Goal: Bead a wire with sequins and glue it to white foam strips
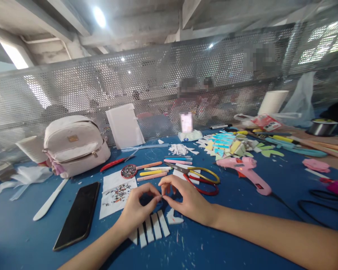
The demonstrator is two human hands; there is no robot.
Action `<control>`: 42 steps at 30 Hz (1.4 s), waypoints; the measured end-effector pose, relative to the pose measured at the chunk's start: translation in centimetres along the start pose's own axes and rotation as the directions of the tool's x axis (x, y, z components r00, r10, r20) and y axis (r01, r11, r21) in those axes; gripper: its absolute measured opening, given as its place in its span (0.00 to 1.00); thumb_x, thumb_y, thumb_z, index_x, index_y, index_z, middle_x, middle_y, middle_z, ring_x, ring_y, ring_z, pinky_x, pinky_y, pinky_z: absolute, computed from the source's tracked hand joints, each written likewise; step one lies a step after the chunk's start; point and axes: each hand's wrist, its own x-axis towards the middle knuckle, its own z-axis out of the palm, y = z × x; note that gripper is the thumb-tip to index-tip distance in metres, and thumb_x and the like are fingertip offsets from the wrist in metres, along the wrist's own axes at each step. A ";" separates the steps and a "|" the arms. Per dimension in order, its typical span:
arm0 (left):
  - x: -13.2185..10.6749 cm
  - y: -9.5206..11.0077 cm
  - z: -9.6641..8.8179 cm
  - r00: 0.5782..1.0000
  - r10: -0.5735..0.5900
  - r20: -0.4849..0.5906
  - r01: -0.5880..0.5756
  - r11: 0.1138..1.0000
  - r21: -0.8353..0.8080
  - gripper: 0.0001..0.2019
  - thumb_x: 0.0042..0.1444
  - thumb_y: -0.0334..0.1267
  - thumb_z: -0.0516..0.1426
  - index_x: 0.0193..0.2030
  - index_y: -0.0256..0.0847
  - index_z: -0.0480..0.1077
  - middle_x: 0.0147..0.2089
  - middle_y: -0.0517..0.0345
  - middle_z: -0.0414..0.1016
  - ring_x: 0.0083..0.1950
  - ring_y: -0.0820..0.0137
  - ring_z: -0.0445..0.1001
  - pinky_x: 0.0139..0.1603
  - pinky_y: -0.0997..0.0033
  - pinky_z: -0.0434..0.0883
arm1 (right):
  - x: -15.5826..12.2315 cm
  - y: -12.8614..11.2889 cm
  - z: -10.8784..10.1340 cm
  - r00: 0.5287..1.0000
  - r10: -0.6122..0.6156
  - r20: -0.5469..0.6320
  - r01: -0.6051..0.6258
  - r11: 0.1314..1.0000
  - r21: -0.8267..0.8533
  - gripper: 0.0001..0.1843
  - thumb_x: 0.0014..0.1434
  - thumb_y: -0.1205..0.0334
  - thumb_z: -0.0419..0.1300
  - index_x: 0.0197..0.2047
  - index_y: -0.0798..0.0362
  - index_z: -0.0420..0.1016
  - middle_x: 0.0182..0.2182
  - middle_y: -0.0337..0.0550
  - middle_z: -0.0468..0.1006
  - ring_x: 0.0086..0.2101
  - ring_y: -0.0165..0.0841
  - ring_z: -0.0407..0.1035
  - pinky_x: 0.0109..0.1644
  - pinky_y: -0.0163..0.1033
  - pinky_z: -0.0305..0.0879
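My left hand (138,206) and my right hand (190,200) meet over the table, thumbs and forefingers pinched together at the tips. A tiny dark thing seems to be between them, too small to make out. Below my left hand several white strips (157,227) lie side by side, partly covered by it. An irregular white scrap (174,218) rests under my right hand. Just beyond my fingers are scissors (204,174) with yellow and red handles, and several coloured markers (153,173). A white sheet (107,209) scattered with small dark bits lies left of my left hand.
A black phone (78,214) and a white plastic knife (49,201) lie at left, before a pale backpack (76,144). A round red dish (129,171) holds small dark bits. Right stands a pink glue gun (246,170) with its cord, near cut coloured pieces (228,144).
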 end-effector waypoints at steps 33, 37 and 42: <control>-0.3 0.0 0.1 0.996 0.094 -0.008 -0.092 0.990 0.107 0.06 0.53 0.26 0.56 0.29 0.40 0.69 0.31 0.60 0.74 0.36 0.67 0.74 0.40 0.71 0.68 | 0.1 -0.1 0.2 0.997 -0.051 0.058 0.060 0.986 -0.158 0.16 0.55 0.73 0.55 0.46 0.49 0.64 0.36 0.40 0.73 0.37 0.34 0.67 0.41 0.39 0.63; -0.3 0.1 0.3 0.992 0.123 -0.004 -0.121 0.982 0.143 0.07 0.53 0.25 0.56 0.30 0.40 0.69 0.32 0.59 0.74 0.36 0.67 0.74 0.41 0.71 0.68 | 0.0 -0.1 0.5 0.994 -0.064 0.084 0.078 0.980 -0.181 0.20 0.53 0.75 0.53 0.49 0.50 0.63 0.37 0.41 0.72 0.37 0.34 0.67 0.41 0.39 0.63; -0.3 0.1 0.3 0.988 0.156 -0.003 -0.154 0.975 0.158 0.07 0.53 0.24 0.56 0.30 0.39 0.68 0.33 0.59 0.74 0.37 0.67 0.74 0.41 0.71 0.67 | 0.0 -0.5 0.6 0.995 -0.004 0.100 0.018 0.991 -0.133 0.21 0.51 0.76 0.53 0.48 0.49 0.62 0.38 0.41 0.70 0.37 0.33 0.66 0.42 0.38 0.64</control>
